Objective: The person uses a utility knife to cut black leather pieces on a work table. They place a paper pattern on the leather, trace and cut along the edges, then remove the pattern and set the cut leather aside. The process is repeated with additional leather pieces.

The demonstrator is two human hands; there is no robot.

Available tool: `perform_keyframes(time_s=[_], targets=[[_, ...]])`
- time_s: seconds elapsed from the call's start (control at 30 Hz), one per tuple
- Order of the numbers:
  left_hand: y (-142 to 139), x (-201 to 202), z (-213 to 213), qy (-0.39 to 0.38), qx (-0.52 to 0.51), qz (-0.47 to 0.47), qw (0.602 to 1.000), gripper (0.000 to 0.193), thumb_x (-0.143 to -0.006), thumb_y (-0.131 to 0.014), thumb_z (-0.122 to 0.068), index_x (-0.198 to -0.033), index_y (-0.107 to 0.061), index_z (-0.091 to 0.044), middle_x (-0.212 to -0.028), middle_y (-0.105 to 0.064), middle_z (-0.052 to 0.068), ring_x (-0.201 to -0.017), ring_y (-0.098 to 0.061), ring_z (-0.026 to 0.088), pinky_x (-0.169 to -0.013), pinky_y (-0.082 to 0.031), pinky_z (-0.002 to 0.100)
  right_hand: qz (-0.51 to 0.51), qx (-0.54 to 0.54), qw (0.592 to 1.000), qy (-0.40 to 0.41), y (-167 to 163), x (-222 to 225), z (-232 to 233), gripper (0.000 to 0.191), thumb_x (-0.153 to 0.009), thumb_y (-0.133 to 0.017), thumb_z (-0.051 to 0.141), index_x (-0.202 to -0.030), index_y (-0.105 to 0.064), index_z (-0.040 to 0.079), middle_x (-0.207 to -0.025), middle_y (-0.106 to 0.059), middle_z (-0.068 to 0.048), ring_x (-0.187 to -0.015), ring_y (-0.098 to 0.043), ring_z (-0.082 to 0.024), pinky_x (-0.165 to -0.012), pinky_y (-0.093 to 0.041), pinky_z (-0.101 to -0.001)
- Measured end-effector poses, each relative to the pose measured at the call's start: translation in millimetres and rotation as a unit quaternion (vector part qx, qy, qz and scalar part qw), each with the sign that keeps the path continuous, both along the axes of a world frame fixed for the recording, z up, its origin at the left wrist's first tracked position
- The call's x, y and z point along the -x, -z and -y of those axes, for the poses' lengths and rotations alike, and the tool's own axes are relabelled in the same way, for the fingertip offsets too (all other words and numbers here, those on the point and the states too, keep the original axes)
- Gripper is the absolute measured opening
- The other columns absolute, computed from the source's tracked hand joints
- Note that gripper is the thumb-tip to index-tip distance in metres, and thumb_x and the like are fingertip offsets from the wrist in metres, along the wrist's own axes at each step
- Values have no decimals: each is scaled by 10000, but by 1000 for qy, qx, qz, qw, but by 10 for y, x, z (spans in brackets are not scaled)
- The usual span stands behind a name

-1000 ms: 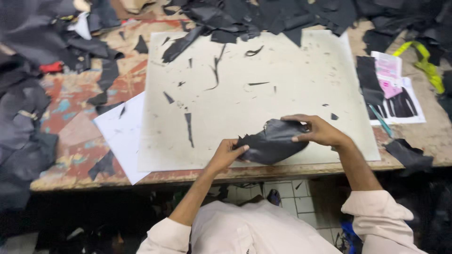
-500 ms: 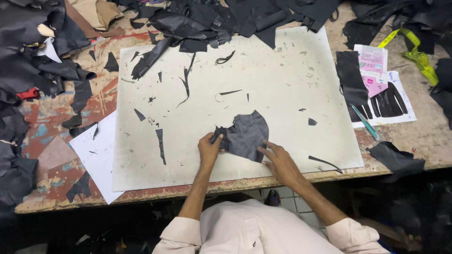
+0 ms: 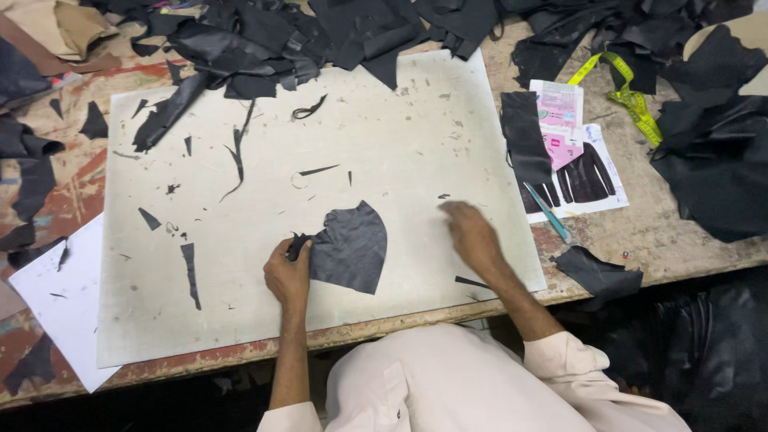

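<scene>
One hand, the left hand, pinches the left corner of the black piece, which lies flat on the cutting board near the table's front edge. Right hand rests open on the board, just right of the piece.

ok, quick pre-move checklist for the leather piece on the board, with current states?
1. Left hand pinning the dark leather piece at its left edge: ok.
2. Piece lying flat on the pale cutting board: mostly ok; the left tip by the fingers looks bunched.
3. Right hand off the piece: ok, it is on bare board to the right, blurred.
4. Tool in either hand: cannot tell, none visible.
5. Board around the piece free of scraps: not ok, black offcuts lie scattered.
6. Teal pen-like tool near the right hand: ok, on the paper sheet.
</scene>
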State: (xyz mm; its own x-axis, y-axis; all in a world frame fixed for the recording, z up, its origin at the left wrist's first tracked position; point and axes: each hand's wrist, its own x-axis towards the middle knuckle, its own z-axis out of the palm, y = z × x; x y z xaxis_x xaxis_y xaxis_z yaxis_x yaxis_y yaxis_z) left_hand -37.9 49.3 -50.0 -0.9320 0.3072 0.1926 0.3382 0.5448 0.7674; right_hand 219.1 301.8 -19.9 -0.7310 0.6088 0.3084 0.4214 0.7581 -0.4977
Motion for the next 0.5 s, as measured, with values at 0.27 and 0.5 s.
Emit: perform_keyframes(time_s=[0.27,0.5], targets=[[105,45,141,-3,20,-128,992,188,-837,-828,-171,-981,-765,-69,-960,-714,53,-925,-631,276,-782,-518,406,114,-187,957,190,360,-1113,-860,328,-880,-730,110,-1201,-730,43,-1089,-677,-173,-1026,-632,-370,-827,-521,-489],[125,188,158,-25,65,-200,977,334,-823,-808,-161,-1129,-720,-58,-1073,-691,108,-1012,-620,300,-853,-506,438,30,-32,976,211,419,-1074,-983,119,-1019,-740,28,-1055,-669,-60,-1018,-651,-210,-967,-641,-378,-845,-509,-488]])
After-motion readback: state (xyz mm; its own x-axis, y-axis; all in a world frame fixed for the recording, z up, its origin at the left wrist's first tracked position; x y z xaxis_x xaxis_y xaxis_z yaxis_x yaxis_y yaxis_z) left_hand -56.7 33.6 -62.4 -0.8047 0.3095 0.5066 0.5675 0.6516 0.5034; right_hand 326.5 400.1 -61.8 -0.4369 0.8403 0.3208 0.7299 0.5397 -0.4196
